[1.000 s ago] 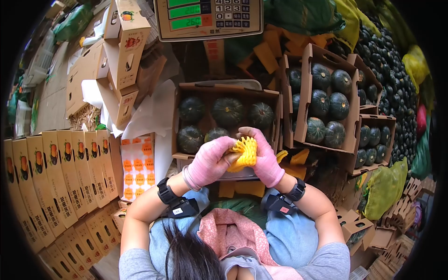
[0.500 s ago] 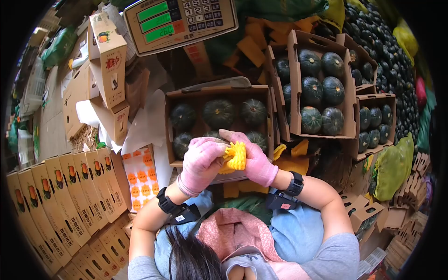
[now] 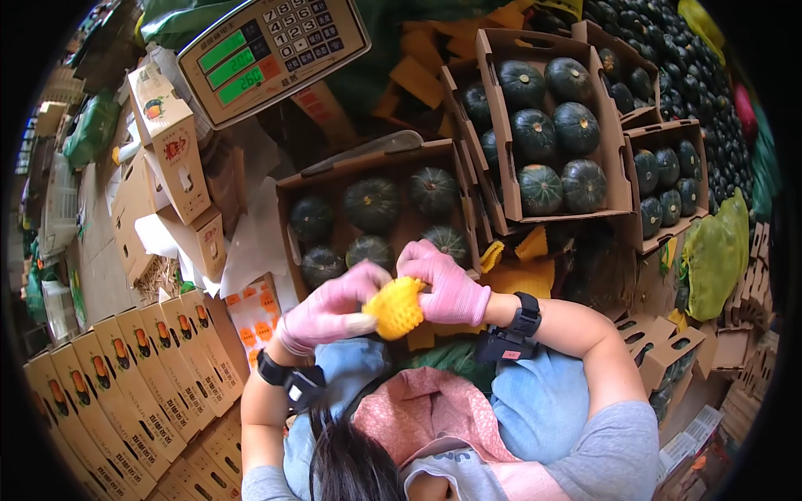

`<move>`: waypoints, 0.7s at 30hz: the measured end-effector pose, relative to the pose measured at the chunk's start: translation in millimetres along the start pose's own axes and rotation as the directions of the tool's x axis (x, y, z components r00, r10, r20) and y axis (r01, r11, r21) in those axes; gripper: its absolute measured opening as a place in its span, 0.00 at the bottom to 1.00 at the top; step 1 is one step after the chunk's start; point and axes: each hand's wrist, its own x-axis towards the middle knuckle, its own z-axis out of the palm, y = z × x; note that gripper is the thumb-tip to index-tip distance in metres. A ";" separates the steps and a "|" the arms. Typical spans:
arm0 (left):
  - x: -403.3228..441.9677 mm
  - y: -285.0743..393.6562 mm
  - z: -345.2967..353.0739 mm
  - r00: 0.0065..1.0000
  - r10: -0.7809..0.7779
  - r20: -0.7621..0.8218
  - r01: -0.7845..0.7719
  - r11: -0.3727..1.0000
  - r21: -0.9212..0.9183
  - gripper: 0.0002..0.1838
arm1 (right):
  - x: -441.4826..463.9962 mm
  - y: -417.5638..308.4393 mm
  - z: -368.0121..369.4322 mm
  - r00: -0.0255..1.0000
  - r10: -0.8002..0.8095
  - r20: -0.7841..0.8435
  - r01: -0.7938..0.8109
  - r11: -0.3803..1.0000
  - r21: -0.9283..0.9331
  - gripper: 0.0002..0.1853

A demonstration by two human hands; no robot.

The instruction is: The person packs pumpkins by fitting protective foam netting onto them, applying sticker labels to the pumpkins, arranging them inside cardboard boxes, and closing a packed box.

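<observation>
A piece of yellow foam netting (image 3: 395,308) hangs between my two pink-gloved hands, in front of the near edge of an open cardboard box (image 3: 288,219). My right hand (image 3: 441,284) is closed on the netting's upper right side. My left hand (image 3: 332,309) is at its left edge, fingers apart and slightly blurred, the thumb reaching against the foam. Inside the box sit several dark green squashes (image 3: 372,204), in two rows. More yellow netting (image 3: 522,280) lies just right of the box.
A digital scale (image 3: 271,54) stands at the upper left. Boxes of squashes (image 3: 535,132) are stacked at the right, before a large squash pile (image 3: 718,125). Folded cartons (image 3: 125,376) line the lower left, near an orange sticker sheet (image 3: 253,321). A green-yellow mesh bag (image 3: 717,255) lies far right.
The view has turned and shifted. My left hand has loosened and moved leftward from the netting's top, while the netting has spread from a bunched shape into a wider one.
</observation>
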 end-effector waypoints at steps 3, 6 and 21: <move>-5.5 -2.8 -12.1 0.897 -0.220 0.384 0.263 0.963 -0.063 0.15 | -5.1 0.3 -4.5 0.969 -0.050 0.241 -0.067 0.888 0.455 0.09; -27.0 -19.5 -25.7 0.907 -0.394 0.151 0.414 0.899 -0.144 0.14 | -12.7 -4.2 -16.4 0.801 -0.247 0.545 -0.343 0.557 0.756 0.10; 17.6 -38.1 -28.5 0.796 -0.003 -0.605 0.467 0.640 0.611 0.09 | 55.9 11.5 3.3 0.624 0.621 0.475 -0.780 0.535 0.325 0.12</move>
